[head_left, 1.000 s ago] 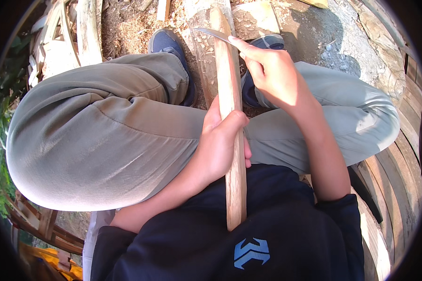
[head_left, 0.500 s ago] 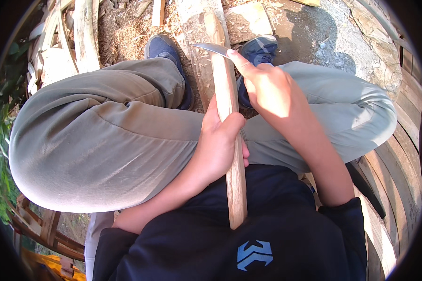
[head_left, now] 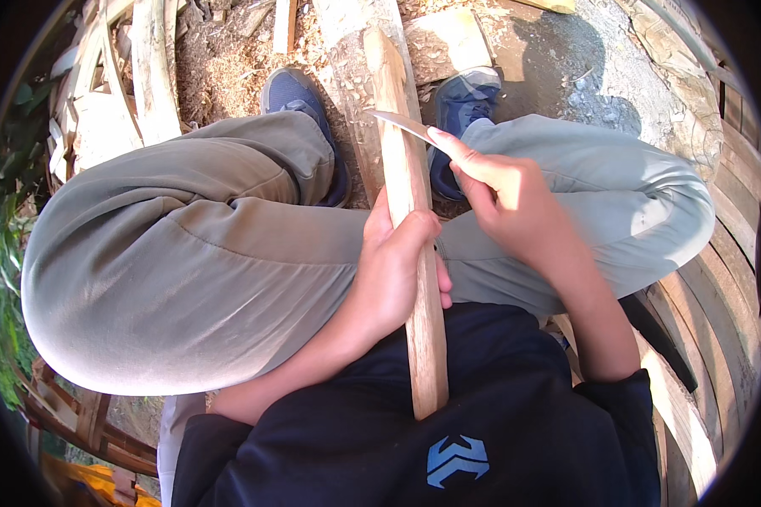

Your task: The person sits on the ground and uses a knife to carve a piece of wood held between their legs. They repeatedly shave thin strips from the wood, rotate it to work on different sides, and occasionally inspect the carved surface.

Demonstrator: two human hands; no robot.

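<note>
My left hand [head_left: 396,266] is wrapped round the middle of a long, pale wooden stick [head_left: 406,165]. The stick's near end rests against my dark shirt, and its far end points away between my shoes, its tip roughly pared. A knife [head_left: 402,124] with a slim, slightly curved blade lies across the upper part of the stick. Its handle is inside my closed right hand [head_left: 511,190], mostly hidden, with the thumb stretched along toward the blade. Both hands are between my bent knees.
Beneath the stick's far end lies a long wooden plank [head_left: 359,76], strewn with shavings. Wood chips [head_left: 220,72] cover the ground beyond my left shoe [head_left: 294,95]. Split wood strips [head_left: 152,76] are heaped at far left; curved wooden slats [head_left: 719,296] stand along the right.
My right hand and the knife have moved nearer along the stick, toward my body. The left hand keeps its hold, almost unmoved.
</note>
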